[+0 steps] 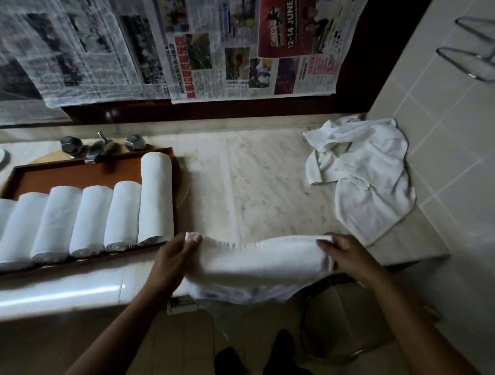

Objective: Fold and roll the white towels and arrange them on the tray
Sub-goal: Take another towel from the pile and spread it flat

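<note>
At the counter's edge, left hand (177, 251) and right hand (344, 257) each pinch an end of the towel (259, 262), stretched beside the tray (77, 175). Best keep edges matched, tension even, before rolling.

This is a bathroom, perhaps a hotel one. A pale marble counter (255, 173) runs across the middle of the frame, with faceted chrome tap handles (70, 145) and a spout (99, 148) at centre left. Glossy beige wall tiles (458, 141) fill the right side, and a chrome towel rack (491, 55) is fixed in the upper right corner. Rolled white towels (95, 219) line a wooden tray (69, 175) at lower left.
</note>
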A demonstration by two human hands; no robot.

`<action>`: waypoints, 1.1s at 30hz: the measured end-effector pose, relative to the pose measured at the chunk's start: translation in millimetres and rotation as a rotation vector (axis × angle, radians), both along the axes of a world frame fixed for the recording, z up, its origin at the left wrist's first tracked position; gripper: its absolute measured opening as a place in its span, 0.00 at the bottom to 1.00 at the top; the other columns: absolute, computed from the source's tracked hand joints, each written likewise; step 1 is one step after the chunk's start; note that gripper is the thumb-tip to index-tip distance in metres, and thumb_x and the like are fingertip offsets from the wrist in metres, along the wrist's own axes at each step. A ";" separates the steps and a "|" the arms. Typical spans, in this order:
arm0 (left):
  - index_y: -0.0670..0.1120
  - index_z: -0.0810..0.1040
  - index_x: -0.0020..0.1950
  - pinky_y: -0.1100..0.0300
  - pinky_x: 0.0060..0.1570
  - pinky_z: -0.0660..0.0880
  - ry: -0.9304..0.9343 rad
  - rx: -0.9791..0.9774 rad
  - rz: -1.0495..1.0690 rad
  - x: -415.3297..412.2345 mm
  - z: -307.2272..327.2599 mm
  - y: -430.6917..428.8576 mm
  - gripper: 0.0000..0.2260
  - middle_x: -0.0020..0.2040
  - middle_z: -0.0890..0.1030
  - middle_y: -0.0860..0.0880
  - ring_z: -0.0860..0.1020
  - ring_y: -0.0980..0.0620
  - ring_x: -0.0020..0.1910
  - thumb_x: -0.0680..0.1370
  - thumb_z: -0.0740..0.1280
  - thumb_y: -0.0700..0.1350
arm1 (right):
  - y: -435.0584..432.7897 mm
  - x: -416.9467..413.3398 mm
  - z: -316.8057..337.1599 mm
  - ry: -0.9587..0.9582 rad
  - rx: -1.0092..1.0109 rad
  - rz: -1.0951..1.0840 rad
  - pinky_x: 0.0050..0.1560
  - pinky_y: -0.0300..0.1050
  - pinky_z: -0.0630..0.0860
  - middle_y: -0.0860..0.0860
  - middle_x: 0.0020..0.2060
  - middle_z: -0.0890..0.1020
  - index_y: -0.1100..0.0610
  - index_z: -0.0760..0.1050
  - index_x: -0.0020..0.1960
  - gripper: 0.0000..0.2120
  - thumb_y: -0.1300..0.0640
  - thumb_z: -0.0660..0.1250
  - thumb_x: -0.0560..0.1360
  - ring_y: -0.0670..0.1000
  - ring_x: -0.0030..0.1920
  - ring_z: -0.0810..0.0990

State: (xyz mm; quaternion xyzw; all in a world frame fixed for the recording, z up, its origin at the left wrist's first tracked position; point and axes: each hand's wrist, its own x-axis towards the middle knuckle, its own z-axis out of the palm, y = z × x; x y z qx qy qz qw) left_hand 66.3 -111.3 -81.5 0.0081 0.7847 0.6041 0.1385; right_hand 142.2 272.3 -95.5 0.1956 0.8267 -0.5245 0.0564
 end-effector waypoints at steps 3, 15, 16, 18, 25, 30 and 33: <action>0.40 0.79 0.43 0.55 0.36 0.68 -0.111 -0.074 -0.071 14.7 -38.2 -13.7 0.19 0.34 0.76 0.49 0.73 0.51 0.35 0.81 0.68 0.56 | -2.4 23.6 -27.5 -0.117 0.123 0.093 0.44 0.37 0.76 0.50 0.45 0.86 0.53 0.82 0.50 0.12 0.44 0.73 0.76 0.51 0.51 0.84; 0.42 0.84 0.46 0.50 0.36 0.78 -0.304 -0.129 -0.092 -34.1 -42.9 -4.7 0.09 0.36 0.80 0.46 0.79 0.47 0.36 0.80 0.72 0.47 | 30.6 -21.2 -11.4 -0.197 0.094 0.118 0.42 0.40 0.75 0.44 0.39 0.87 0.53 0.83 0.46 0.06 0.53 0.70 0.81 0.43 0.45 0.84; 0.43 0.85 0.47 0.46 0.39 0.81 -0.265 -0.131 -0.059 -47.3 -38.7 0.4 0.08 0.38 0.82 0.46 0.80 0.47 0.39 0.80 0.72 0.47 | 30.9 -36.6 -7.0 -0.164 0.120 0.109 0.39 0.38 0.74 0.41 0.35 0.85 0.52 0.82 0.43 0.08 0.54 0.70 0.81 0.42 0.41 0.83; 0.44 0.85 0.48 0.45 0.40 0.81 -0.164 -0.152 0.000 -75.9 -32.4 8.1 0.07 0.39 0.82 0.46 0.80 0.47 0.40 0.81 0.71 0.48 | 36.0 -71.1 -9.2 -0.083 0.205 0.093 0.43 0.43 0.76 0.40 0.36 0.86 0.52 0.82 0.42 0.10 0.51 0.70 0.81 0.44 0.43 0.83; 0.56 0.83 0.38 0.55 0.34 0.74 0.044 -0.189 0.127 -178.2 -14.2 36.3 0.10 0.30 0.81 0.58 0.78 0.51 0.33 0.79 0.72 0.51 | 53.9 -189.2 -8.7 0.086 0.362 0.032 0.47 0.52 0.73 0.57 0.39 0.84 0.61 0.78 0.42 0.21 0.43 0.68 0.80 0.56 0.43 0.81; 0.47 0.76 0.36 0.73 0.30 0.68 0.176 -0.234 0.224 -244.1 9.8 76.7 0.12 0.25 0.78 0.60 0.76 0.63 0.28 0.78 0.72 0.38 | 71.1 -264.8 -8.6 0.195 0.364 -0.001 0.36 0.51 0.64 0.49 0.25 0.68 0.57 0.64 0.32 0.24 0.47 0.72 0.78 0.48 0.29 0.69; 0.46 0.82 0.42 0.71 0.29 0.66 0.284 -0.446 0.237 -289.6 4.9 84.3 0.08 0.31 0.77 0.56 0.76 0.59 0.32 0.78 0.73 0.48 | 81.0 -306.7 -9.0 0.279 0.339 -0.011 0.36 0.43 0.68 0.43 0.28 0.76 0.53 0.76 0.37 0.14 0.49 0.73 0.78 0.44 0.31 0.74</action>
